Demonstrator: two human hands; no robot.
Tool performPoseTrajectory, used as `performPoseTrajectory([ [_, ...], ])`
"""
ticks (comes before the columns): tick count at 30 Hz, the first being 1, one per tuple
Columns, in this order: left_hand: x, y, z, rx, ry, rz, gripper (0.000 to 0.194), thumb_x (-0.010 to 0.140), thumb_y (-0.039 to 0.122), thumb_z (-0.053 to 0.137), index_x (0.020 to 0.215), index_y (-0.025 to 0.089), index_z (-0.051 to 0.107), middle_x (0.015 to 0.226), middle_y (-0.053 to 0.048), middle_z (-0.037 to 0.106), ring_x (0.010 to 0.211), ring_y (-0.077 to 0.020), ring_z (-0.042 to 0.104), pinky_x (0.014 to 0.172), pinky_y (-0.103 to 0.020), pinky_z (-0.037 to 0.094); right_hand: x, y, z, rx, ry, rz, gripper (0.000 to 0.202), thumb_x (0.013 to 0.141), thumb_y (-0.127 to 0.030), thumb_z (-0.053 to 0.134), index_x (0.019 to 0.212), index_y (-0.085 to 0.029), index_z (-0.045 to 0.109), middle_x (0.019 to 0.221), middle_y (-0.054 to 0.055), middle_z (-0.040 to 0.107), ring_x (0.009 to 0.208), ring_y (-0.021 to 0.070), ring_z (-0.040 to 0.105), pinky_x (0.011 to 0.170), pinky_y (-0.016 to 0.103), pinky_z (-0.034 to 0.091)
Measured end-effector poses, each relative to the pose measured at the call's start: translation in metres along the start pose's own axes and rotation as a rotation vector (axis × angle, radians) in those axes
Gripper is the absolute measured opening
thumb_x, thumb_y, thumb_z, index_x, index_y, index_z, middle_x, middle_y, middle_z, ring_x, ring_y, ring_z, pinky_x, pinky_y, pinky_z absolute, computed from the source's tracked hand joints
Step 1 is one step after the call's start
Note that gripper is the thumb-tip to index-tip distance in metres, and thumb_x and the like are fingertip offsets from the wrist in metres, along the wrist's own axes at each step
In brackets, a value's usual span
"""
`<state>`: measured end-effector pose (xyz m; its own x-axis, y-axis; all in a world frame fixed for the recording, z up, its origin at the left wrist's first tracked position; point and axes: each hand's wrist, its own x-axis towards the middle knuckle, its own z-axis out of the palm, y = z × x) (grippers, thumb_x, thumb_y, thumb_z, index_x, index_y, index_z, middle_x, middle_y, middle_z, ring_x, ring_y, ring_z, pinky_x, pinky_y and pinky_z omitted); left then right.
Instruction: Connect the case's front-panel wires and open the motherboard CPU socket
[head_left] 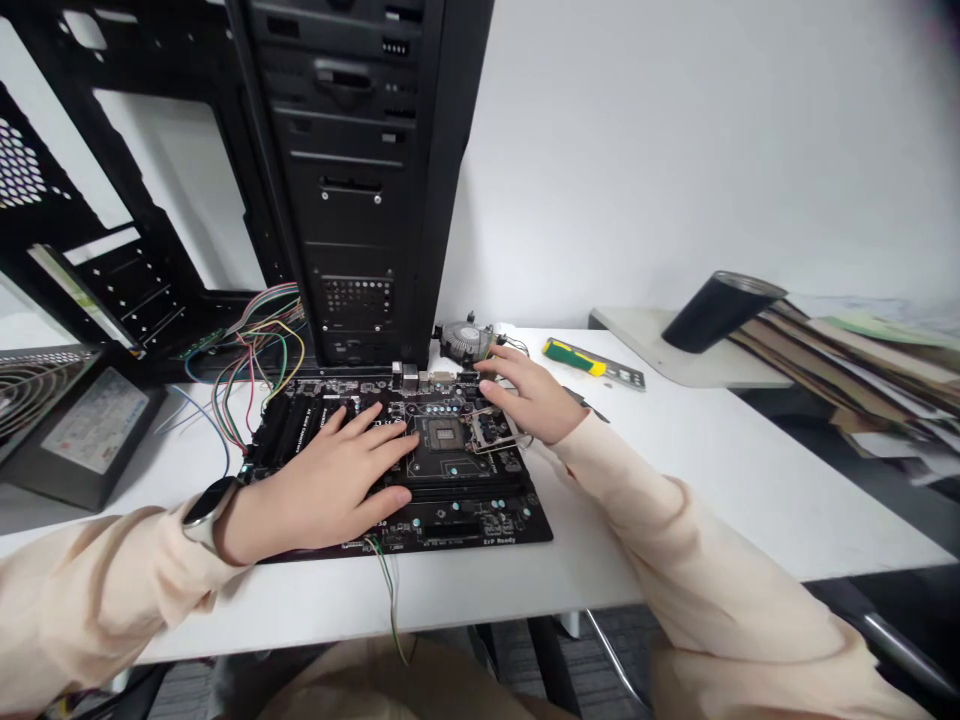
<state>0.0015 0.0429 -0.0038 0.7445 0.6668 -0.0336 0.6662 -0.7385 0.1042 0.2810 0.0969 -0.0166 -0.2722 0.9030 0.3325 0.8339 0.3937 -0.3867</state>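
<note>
A black motherboard (pixel 465 510) lies flat on the white table in front of me. My left hand (pixel 337 478) rests spread over its left half, fingers apart, holding nothing. Near the board's far right corner is my right hand (pixel 527 393), its fingers stretched out by the rear ports. Between the hands the processor socket (pixel 444 435) is exposed, with its metal retention frame (pixel 495 433) swung up to the right. A round CPU cooler fan (pixel 466 338) sits just behind the board. Coloured wires (pixel 259 370) run from the case to the board's left edge.
An open black computer case (pixel 360 220) stands behind the board. A power supply (pixel 90 430) is at the left. Toward the back right lie a green and yellow screwdriver handle (pixel 574 357), a metal I/O plate (pixel 626 373), a dark cup (pixel 716 312) and stacked papers (pixel 817 360).
</note>
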Motion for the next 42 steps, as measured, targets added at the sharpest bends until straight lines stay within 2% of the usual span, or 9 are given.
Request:
performPoseTrajectory([
  [12,0.001,0.000,0.000,0.000,0.008,-0.003,0.053,0.095,0.046,0.035,0.140,0.020,0.043,0.148,-0.008,0.042,0.140,-0.0394,0.027,0.108,-0.066,0.026,-0.002,0.005,0.004,-0.105,-0.018,-0.099,0.039,0.086,-0.041,0.052,0.114,-0.016,0.064,0.133,0.017,0.051,0.127,0.0285,0.048,0.107,0.050,0.039],
  [32,0.001,0.000,0.002,0.010,0.009,-0.011,0.054,0.094,0.047,0.035,0.141,0.021,0.043,0.148,-0.007,0.043,0.141,-0.0383,0.026,0.108,-0.065,0.025,-0.004,-0.005,0.009,-0.232,-0.169,-0.019,0.044,0.085,-0.040,0.055,0.120,-0.014,0.063,0.141,0.019,0.042,0.132,0.0339,0.041,0.110,0.049,0.035],
  [42,0.002,0.001,0.000,0.006,-0.013,-0.031,0.054,0.094,0.046,0.035,0.142,0.022,0.041,0.149,-0.007,0.041,0.141,-0.0376,0.024,0.109,-0.066,0.025,-0.004,-0.005,0.008,-0.251,-0.170,-0.046,0.043,0.086,-0.040,0.055,0.119,-0.014,0.063,0.138,0.019,0.045,0.129,0.0330,0.044,0.108,0.049,0.037],
])
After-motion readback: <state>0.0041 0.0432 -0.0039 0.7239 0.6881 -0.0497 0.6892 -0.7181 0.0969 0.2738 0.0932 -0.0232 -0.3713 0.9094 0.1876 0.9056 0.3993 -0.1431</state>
